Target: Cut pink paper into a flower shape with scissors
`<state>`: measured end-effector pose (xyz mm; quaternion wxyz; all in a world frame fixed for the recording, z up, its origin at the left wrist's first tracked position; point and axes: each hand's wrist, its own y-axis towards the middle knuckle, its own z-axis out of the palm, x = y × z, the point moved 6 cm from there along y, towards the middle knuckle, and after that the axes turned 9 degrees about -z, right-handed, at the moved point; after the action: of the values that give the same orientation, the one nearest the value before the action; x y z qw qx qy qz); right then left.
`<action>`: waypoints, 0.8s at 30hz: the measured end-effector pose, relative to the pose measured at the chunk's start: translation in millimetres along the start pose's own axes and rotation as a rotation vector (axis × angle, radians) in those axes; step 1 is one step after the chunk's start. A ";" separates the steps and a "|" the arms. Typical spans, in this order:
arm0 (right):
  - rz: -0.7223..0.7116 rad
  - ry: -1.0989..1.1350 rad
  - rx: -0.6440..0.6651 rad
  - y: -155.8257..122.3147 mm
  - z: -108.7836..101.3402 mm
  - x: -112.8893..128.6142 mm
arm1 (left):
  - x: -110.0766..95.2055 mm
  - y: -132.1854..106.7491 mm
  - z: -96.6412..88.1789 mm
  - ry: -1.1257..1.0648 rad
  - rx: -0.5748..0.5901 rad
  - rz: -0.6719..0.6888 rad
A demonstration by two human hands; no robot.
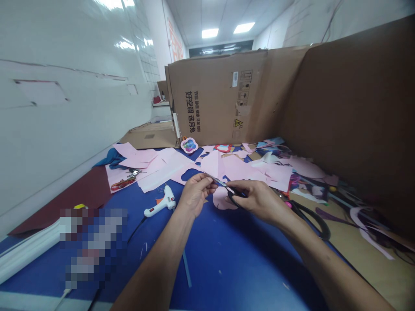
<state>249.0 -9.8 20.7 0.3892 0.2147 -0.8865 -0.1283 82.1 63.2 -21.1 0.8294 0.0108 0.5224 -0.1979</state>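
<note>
My right hand (256, 199) is closed round the black handles of a pair of scissors (231, 192), whose blades point left toward my other hand. My left hand (195, 192) pinches a small piece of paper (216, 181) at the blades' tip. Under both hands lies a pink cut-out shape (221, 199) on the blue table cover (223, 255). A white glue gun (161, 204) rests just left of my left wrist.
Pink paper scraps (168, 166) litter the far side. Red-handled scissors (125, 181) lie at the left. A big cardboard box (223, 97) stands behind, a cardboard wall (353, 112) at the right. A black cable loop (313, 218) and coloured offcuts lie right.
</note>
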 end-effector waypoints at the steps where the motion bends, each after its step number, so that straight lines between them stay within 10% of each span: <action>1: -0.002 -0.003 0.002 -0.1 0.1 -0.4 | -0.3 0.0 -0.8 0.007 -0.003 -0.009; 24: 0.012 0.088 0.018 -0.4 1.0 1.2 | -2.9 0.0 -2.4 0.048 -0.022 0.008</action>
<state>247.7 -10.7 20.7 0.4269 0.2185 -0.8708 -0.1086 79.0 64.7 -19.7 0.8176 0.0086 0.5441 -0.1883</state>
